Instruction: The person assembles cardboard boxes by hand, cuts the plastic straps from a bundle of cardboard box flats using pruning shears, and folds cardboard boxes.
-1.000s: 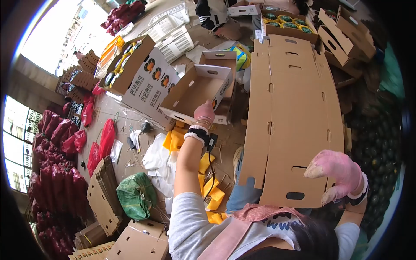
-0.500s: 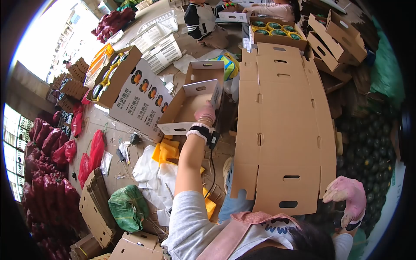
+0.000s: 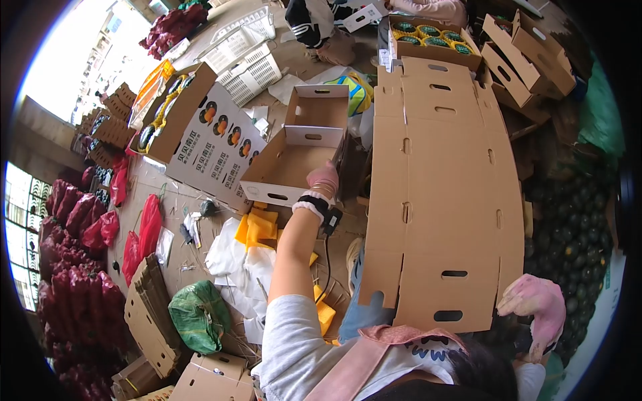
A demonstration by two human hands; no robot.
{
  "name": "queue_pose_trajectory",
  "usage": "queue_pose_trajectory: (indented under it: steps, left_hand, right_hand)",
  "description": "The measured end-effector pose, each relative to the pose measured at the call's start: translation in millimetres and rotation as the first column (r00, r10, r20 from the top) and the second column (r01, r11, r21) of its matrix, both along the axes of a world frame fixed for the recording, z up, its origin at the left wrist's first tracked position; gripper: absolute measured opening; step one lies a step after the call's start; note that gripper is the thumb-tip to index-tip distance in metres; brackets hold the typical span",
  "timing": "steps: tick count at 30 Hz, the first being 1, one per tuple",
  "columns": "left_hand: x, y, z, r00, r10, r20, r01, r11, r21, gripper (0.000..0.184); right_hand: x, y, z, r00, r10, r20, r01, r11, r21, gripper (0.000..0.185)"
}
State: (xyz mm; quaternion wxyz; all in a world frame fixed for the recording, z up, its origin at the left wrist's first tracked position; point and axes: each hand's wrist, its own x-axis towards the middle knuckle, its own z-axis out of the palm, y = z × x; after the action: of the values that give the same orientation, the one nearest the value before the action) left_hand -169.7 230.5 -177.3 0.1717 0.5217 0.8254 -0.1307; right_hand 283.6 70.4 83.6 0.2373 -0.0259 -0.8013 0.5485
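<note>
My left hand (image 3: 324, 179), in a pink glove, is at the near right corner of an open cardboard box (image 3: 281, 162). Its fingers are closed over the right side wall. The box is brown inside with pale outer faces and handle slots. Behind it, touching, stands another open cardboard box (image 3: 322, 105). On my right, the pink-gloved right hand (image 3: 536, 304) has bent fingers at the near right edge of a long flat cardboard sheet (image 3: 441, 187). Whether it grips that edge is unclear. The sheet has creases and handle slots and lies in front of me.
A printed carton (image 3: 217, 144) of netted dark squashes leans at left. Another full carton (image 3: 435, 43) sits beyond the sheet. Dark round squashes (image 3: 568, 234) are heaped at right. White crates (image 3: 251, 77), red sacks (image 3: 80, 294) and a green bag (image 3: 199, 315) surround me. Two people sit at the back.
The far end wall of the nearer box has swung from slanted to straight across. My left hand has drawn slightly lower and its fingers have curled in. My right hand has hardly moved.
</note>
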Motion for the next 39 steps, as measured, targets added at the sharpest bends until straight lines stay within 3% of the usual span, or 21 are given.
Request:
queue_pose_trajectory:
  steps: [2, 6, 8, 9, 11, 14, 15, 16, 19, 20, 23, 24, 26, 27, 30, 32, 33, 34, 36, 37, 39]
  left_hand:
    - [2.6, 0.1, -16.0, 0.998, -0.033, 0.052, 0.030, 0.997, 0.064, 0.044]
    - [2.9, -1.2, -22.9, 0.993, -0.073, 0.094, 0.063, 0.993, 0.104, 0.047]
    - [7.6, -10.2, 6.2, 0.993, -0.073, 0.095, 0.062, 0.992, 0.110, 0.050]
    - [9.4, -19.9, 17.2, 0.990, -0.116, 0.082, 0.103, 0.984, 0.145, 0.058]
    - [11.4, -36.5, 34.7, 0.985, -0.102, 0.138, 0.072, 0.975, 0.213, 0.068]
    - [15.2, -85.5, 53.5, 0.973, -0.151, 0.175, 0.084, 0.936, 0.343, 0.060]
    - [17.8, -104.4, 56.2, 0.972, -0.119, 0.201, 0.050, 0.947, 0.318, 0.058]
    - [19.8, -122.8, 57.1, 0.969, -0.095, 0.228, 0.024, 0.955, 0.296, 0.055]
    - [33.3, -184.2, 45.2, 0.980, 0.008, 0.200, -0.114, 0.845, 0.523, 0.055]
    - [37.9, -200.5, 41.6, 0.971, 0.073, 0.229, -0.183, 0.842, 0.508, 0.054]
    - [54.3, -238.8, 42.2, 0.906, 0.261, 0.335, -0.388, 0.828, 0.404, 0.050]
    - [60.8, -243.2, 44.9, 0.925, 0.225, 0.306, -0.327, 0.881, 0.342, 0.049]
    - [68.3, -249.0, 48.8, 0.957, 0.132, 0.256, -0.188, 0.960, 0.206, 0.046]
    - [74.8, -247.5, 47.0, 0.967, 0.082, 0.240, -0.139, 0.962, 0.234, 0.043]
    - [84.8, -228.4, 50.2, 0.963, -0.054, 0.264, -0.026, 0.956, 0.291, 0.041]
    - [92.1, -209.9, 72.5, 0.975, -0.092, 0.201, 0.037, 0.965, 0.261, 0.036]
    - [106.0, -210.9, 112.8, 0.977, -0.081, 0.198, 0.016, 0.951, 0.310, 0.036]
    - [103.4, -205.1, 116.7, 0.977, -0.133, 0.167, 0.054, 0.911, 0.408, 0.037]
    - [98.0, -198.5, 134.0, 0.954, -0.252, 0.164, 0.051, 0.673, 0.738, 0.039]
    - [95.8, -190.0, 141.4, 0.938, -0.344, 0.048, 0.138, 0.496, 0.857, 0.040]
    - [92.7, -180.8, 153.8, 0.889, -0.443, 0.117, 0.119, 0.470, 0.875, 0.046]
  right_hand:
    - [-5.5, 2.8, 0.2, 0.997, 0.074, -0.002, -0.074, 0.997, 0.038, 0.075]
    - [-27.5, -4.3, 21.8, 0.993, -0.063, -0.101, 0.078, 0.986, 0.145, 0.074]
    - [-43.0, -15.4, 14.9, 0.958, -0.061, -0.280, 0.036, 0.995, -0.093, 0.065]
    - [-51.9, -22.2, 18.0, 0.963, 0.021, -0.267, -0.082, 0.973, -0.216, 0.059]
    - [-64.6, -27.4, 21.3, 0.916, 0.328, -0.232, -0.385, 0.882, -0.273, 0.062]
    - [-55.9, -23.7, 12.7, 0.621, 0.773, -0.130, -0.783, 0.605, -0.144, 0.082]
    - [-47.6, -29.0, 9.3, 0.725, 0.642, -0.250, -0.687, 0.701, -0.190, 0.082]
    - [-35.3, -26.8, 2.2, 0.679, 0.716, -0.161, -0.733, 0.647, -0.211, 0.073]
    - [-1.4, -42.2, -1.4, 0.911, 0.413, -0.002, -0.409, 0.901, -0.145, 0.040]
    - [6.2, -42.5, -0.4, 0.959, 0.279, 0.045, -0.273, 0.956, -0.107, 0.031]
    - [9.0, -38.7, -19.0, 0.833, 0.553, 0.004, -0.544, 0.822, -0.169, 0.053]
    - [12.3, -39.0, -22.0, 0.775, 0.631, -0.015, -0.622, 0.759, -0.193, 0.062]
    - [-0.8, -37.2, -3.4, 0.759, 0.636, -0.138, -0.649, 0.755, -0.088, 0.053]
    - [1.9, -31.3, 2.2, 0.745, 0.660, -0.098, -0.665, 0.746, -0.038, 0.050]
    - [47.0, -20.6, 16.8, 0.934, 0.354, 0.038, -0.356, 0.920, 0.167, 0.042]
    - [100.9, -9.2, 9.4, 0.990, -0.143, -0.010, 0.143, 0.980, 0.137, 0.035]
    - [131.3, -4.7, -0.6, 0.881, -0.466, -0.080, 0.467, 0.884, 0.003, 0.032]
    - [153.3, 1.3, -8.5, 0.708, -0.689, -0.155, 0.663, 0.724, -0.190, 0.029]
    - [193.1, 8.0, -15.4, 0.325, -0.849, -0.417, 0.569, 0.527, -0.631, 0.022]
    - [205.0, 2.8, -12.0, 0.136, -0.836, -0.531, 0.432, 0.532, -0.728, 0.019]
    - [212.1, -18.9, -17.5, -0.171, -0.716, -0.677, 0.289, 0.620, -0.729, 0.014]
